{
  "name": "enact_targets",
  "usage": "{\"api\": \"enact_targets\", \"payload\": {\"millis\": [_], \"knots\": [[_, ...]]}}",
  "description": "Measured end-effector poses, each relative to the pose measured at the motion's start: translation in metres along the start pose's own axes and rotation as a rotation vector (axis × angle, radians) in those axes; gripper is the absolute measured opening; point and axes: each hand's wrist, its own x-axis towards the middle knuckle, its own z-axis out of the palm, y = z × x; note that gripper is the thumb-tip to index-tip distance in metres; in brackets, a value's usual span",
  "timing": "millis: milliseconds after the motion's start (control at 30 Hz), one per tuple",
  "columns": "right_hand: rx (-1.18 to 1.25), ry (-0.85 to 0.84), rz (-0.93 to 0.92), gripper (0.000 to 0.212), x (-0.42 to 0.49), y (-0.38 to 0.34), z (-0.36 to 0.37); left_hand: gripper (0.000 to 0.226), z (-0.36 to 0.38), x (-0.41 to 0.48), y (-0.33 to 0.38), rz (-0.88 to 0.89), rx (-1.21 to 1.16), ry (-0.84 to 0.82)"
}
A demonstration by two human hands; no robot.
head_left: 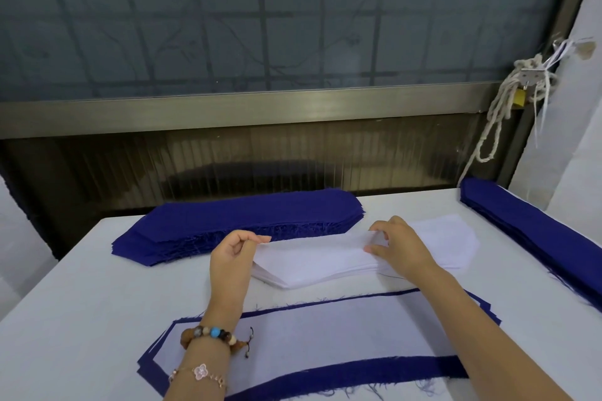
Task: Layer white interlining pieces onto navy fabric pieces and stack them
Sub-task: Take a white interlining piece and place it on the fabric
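Observation:
A pile of white interlining pieces (325,262) lies mid-table. My left hand (233,254) pinches the top sheet at the pile's left end. My right hand (399,246) pinches the same top sheet further right, lifting its edge a little. Behind the pile sits a stack of navy fabric pieces (244,221). Nearest to me lies a layered stack (325,335): a white interlining piece on navy fabric, with a navy border showing all round it. My forearms cross over this stack.
A second navy stack (537,234) runs along the table's right side. The white table (81,303) ends at a dark wall and frosted window behind. A knotted rope (508,107) hangs at the right corner. White cloth hangs at the far right.

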Motion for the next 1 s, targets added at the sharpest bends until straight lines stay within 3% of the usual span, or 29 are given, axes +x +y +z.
{"api": "enact_targets", "payload": {"millis": [233,667,1000], "knots": [[0.055,0.076,0.174,0.034,0.002,0.026,-0.015,0.025,-0.002,0.01,-0.02,-0.22,0.049,0.085],[0.083,0.376,0.413,0.023,-0.012,0.082,-0.039,0.028,0.0,0.011,-0.022,-0.191,0.141,0.096],[0.204,0.517,0.601,0.026,-0.011,0.107,-0.049,0.024,-0.003,0.012,-0.025,-0.182,0.057,0.119]]}}
